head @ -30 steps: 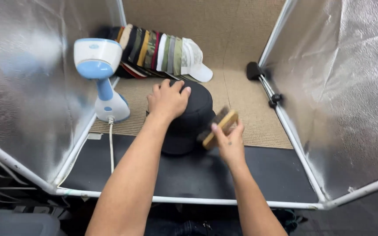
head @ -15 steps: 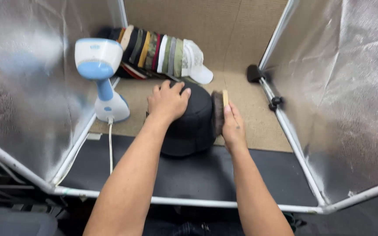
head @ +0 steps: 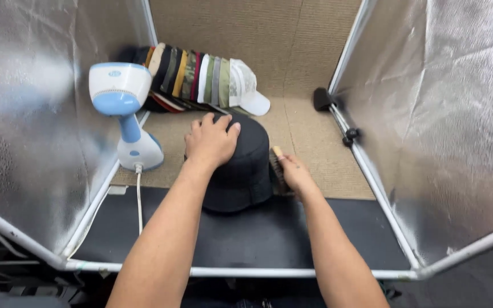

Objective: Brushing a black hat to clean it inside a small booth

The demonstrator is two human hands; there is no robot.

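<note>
Fingers of our right hand (head: 295,173) close around a wooden brush (head: 277,165), bristles against the black hat (head: 245,171) at its 3 o'clock side. Our left hand (head: 210,141) lies spread on the crown at mid-floor; a steamer (head: 122,108) stands at 9 o'clock, stacked caps (head: 201,80) at 12.

A hat (head: 241,171) sits at the centre of a foil-walled booth (head: 446,114), one hand on it and one beside it.
The left hand (head: 211,142) rests on top of the hat; the right hand (head: 295,171) holds a brush (head: 277,165) against its right side. A garment steamer (head: 124,111) stands to the left, and a row of caps (head: 201,80) lies behind.
</note>
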